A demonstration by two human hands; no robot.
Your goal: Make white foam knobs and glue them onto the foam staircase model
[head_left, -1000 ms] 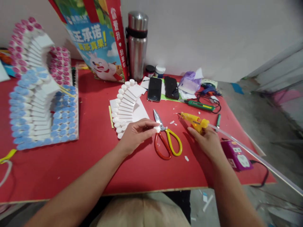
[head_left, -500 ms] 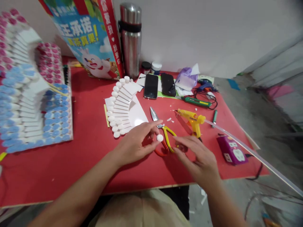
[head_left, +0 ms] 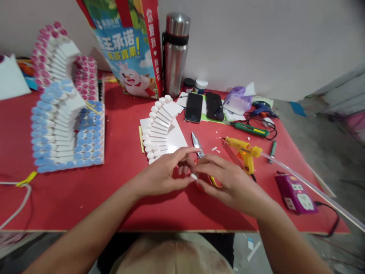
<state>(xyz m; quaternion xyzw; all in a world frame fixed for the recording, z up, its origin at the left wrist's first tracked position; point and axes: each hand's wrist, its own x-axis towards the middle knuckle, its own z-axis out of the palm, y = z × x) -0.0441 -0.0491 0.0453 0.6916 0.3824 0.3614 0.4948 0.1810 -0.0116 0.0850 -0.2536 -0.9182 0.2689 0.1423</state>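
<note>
My left hand (head_left: 164,173) and my right hand (head_left: 228,182) meet over the red table (head_left: 85,194), and together they pinch a small white round piece (head_left: 194,176). The hands cover most of the red and yellow scissors (head_left: 198,146), so only the blades show clearly. Just behind my left hand stands a white curved staircase model (head_left: 158,129) edged with white round caps. A yellow hot glue gun (head_left: 243,150) rests on its stand to the right of my right hand, untouched.
A blue and white staircase model (head_left: 65,129) and a pink one (head_left: 59,53) stand at the left. At the back are a printed bag (head_left: 128,49), a steel flask (head_left: 175,53), two phones (head_left: 203,106) and a green tool (head_left: 251,129). A purple power strip (head_left: 296,192) lies at the right.
My right hand let go of the glue gun, which now rests on the table, and came left to join my left hand on the small white piece. The camera view shifted.
</note>
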